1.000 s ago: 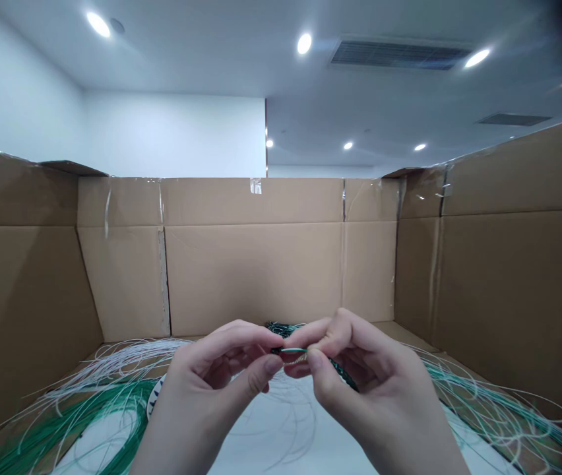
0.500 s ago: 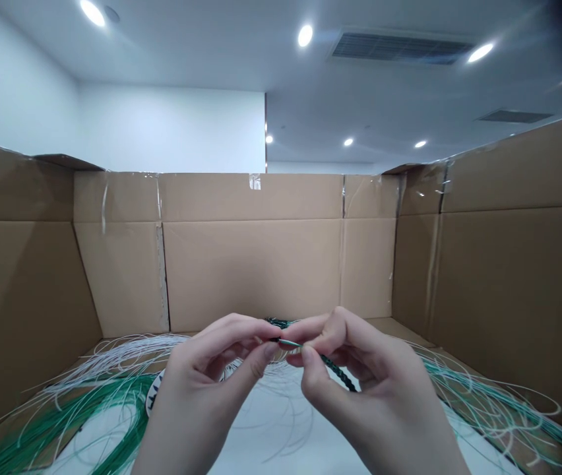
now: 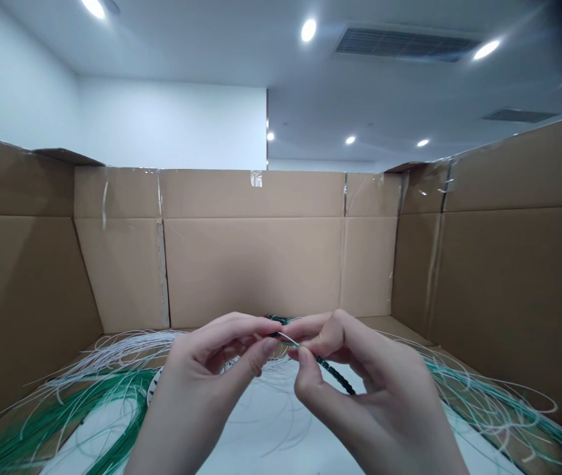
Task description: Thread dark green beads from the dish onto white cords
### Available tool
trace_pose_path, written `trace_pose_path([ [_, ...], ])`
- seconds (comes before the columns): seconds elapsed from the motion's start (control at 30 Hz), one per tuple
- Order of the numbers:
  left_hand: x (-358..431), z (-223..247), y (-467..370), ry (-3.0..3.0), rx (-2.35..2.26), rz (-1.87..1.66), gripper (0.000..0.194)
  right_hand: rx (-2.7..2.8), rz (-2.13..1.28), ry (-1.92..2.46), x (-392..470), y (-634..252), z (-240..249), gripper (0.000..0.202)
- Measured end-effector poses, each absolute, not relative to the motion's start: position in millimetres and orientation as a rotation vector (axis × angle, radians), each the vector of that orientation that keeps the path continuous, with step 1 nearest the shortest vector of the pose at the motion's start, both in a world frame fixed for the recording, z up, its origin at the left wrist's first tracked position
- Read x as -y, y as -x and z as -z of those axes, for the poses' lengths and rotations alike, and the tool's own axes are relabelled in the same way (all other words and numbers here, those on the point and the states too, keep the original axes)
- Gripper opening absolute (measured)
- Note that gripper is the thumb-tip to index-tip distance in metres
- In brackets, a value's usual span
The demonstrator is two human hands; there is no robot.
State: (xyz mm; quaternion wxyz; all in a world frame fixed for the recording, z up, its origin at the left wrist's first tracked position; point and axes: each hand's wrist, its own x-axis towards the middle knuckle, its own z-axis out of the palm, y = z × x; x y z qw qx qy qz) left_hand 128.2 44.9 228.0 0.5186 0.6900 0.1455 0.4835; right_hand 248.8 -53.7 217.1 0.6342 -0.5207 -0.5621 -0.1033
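My left hand (image 3: 212,379) is closed in a pinch, thumb against index finger, on a small dark end of a braided cord. Close beside it, my right hand (image 3: 365,382) pinches a thin pale-green strand (image 3: 288,339) that spans the short gap between both sets of fingertips. The dark green braided cord (image 3: 336,376) slants down to the right below my right fingers, and another stretch of it shows behind the fingertips. My fingers cover much of the cord.
Loose white strands (image 3: 113,353) and green strands (image 3: 117,389) spread at the left, with more mixed strands (image 3: 489,396) at the right. A white board (image 3: 281,422) lies beneath. Cardboard walls (image 3: 256,264) stand around. A round black-and-white marked thing (image 3: 153,388) is partly hidden.
The strand between my fingertips now slants more and looks paler. My right thumb has shifted slightly left. The rest of the view has moved only a little.
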Motion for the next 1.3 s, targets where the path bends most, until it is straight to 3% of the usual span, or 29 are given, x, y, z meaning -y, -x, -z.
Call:
trace_pose_path([
  [1.3,-46,-217,-129,-1.943,-0.306,-1.35,0.022,1.276,0.156,1.242,55,-253,-217,0.018],
])
